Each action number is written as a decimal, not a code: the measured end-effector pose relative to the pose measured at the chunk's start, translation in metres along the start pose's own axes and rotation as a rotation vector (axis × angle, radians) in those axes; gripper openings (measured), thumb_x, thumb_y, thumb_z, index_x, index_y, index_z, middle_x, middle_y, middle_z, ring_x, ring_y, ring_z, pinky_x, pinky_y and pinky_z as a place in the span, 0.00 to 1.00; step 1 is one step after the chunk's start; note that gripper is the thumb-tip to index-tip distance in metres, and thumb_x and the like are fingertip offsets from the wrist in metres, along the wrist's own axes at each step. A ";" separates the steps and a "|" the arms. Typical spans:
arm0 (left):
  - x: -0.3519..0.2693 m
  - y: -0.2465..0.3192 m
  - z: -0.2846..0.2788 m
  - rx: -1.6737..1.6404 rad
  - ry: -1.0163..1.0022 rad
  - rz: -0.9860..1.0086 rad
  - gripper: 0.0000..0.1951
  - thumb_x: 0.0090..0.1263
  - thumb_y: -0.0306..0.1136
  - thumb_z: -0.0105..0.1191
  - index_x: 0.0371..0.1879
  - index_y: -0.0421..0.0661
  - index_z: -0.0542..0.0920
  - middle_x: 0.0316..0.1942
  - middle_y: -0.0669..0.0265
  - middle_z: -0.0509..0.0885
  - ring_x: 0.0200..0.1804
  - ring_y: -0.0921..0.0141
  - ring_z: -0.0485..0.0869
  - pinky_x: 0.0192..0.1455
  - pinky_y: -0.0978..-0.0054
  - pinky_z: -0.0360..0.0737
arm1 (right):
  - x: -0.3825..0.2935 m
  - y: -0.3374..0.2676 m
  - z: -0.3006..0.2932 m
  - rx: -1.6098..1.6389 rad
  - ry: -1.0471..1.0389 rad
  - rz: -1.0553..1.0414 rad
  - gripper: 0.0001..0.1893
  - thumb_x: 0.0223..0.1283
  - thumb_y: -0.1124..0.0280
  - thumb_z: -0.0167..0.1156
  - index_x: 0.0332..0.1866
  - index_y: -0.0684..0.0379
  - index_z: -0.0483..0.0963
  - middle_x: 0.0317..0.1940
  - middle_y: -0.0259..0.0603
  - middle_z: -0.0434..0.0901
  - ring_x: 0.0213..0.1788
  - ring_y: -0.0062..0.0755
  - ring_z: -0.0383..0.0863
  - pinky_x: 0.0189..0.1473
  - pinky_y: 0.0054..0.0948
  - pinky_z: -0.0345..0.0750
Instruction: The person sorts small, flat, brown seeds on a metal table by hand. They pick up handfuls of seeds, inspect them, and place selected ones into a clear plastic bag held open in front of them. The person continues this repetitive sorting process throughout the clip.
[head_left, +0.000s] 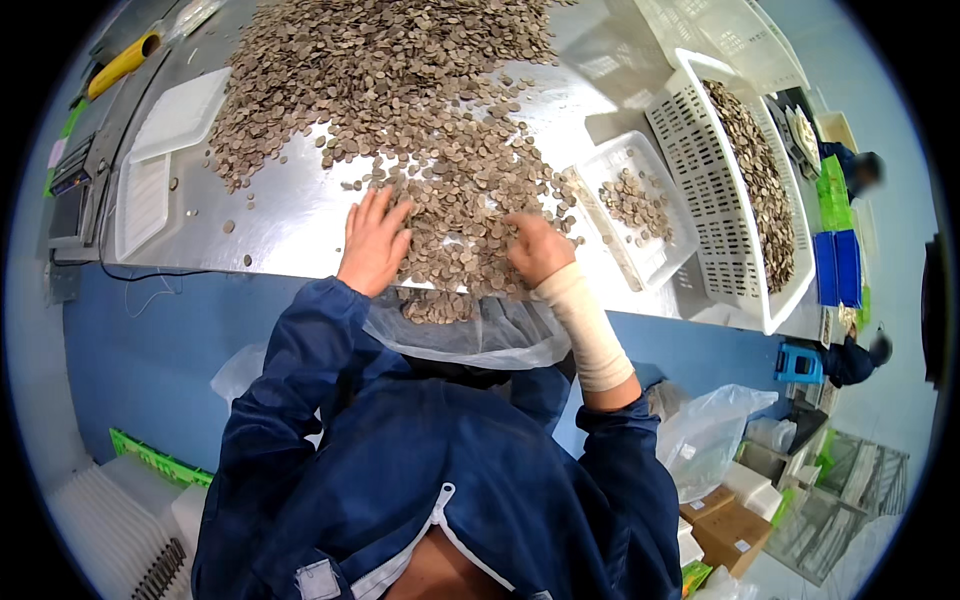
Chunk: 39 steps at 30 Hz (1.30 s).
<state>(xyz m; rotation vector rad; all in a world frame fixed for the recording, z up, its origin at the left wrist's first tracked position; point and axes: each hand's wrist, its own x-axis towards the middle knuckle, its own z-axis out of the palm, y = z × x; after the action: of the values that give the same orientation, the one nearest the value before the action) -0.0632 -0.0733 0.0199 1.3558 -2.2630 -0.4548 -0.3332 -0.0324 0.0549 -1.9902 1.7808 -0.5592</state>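
Observation:
Many small, flat, brownish round pieces lie in a large pile (390, 67) on a metal table (300, 217), spreading down to its near edge. My left hand (374, 238) rests with spread fingers at the left side of the near pieces, holding nothing. On their right side is my right hand (537, 250), its fingers curled and slightly blurred; whether it holds a piece cannot be seen. The wrist above it is wrapped in a beige bandage. Below the table's edge, a clear plastic bag (517, 330) hangs spread out, with more round pieces at its mouth.
Right of my hands stand a white plastic tray (682, 255) with some pieces and a white perforated basket (675, 120) full of them. Two white trays (180, 112) lie at the left, near a scale-like device (71, 217). Two people (847, 360) are at the far right.

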 end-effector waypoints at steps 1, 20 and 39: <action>-0.001 0.007 0.002 0.006 -0.046 0.051 0.19 0.68 0.35 0.47 0.58 0.50 0.71 0.66 0.55 0.62 0.70 0.52 0.55 0.71 0.51 0.48 | -0.003 0.009 -0.004 -0.009 0.045 0.078 0.15 0.54 0.70 0.53 0.49 0.53 0.75 0.40 0.46 0.78 0.40 0.48 0.79 0.43 0.39 0.77; 0.019 0.018 -0.024 -0.217 0.026 0.150 0.08 0.57 0.21 0.54 0.35 0.45 0.80 0.34 0.62 0.78 0.43 0.58 0.74 0.47 0.64 0.72 | -0.032 0.026 -0.021 1.047 -0.229 0.391 0.06 0.61 0.74 0.54 0.42 0.60 0.74 0.24 0.28 0.73 0.22 0.14 0.68 0.25 0.15 0.66; 0.009 0.013 -0.014 -0.622 -0.237 -0.317 0.05 0.59 0.23 0.54 0.29 0.42 0.71 0.26 0.67 0.72 0.27 0.73 0.71 0.31 0.75 0.70 | -0.058 0.028 0.004 0.611 -0.048 0.236 0.07 0.58 0.73 0.57 0.39 0.62 0.76 0.30 0.39 0.78 0.30 0.26 0.76 0.35 0.24 0.73</action>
<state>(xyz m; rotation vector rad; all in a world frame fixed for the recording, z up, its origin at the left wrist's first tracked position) -0.0685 -0.0762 0.0400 1.3604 -1.8239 -1.3578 -0.3601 0.0228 0.0344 -1.3492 1.5416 -0.8441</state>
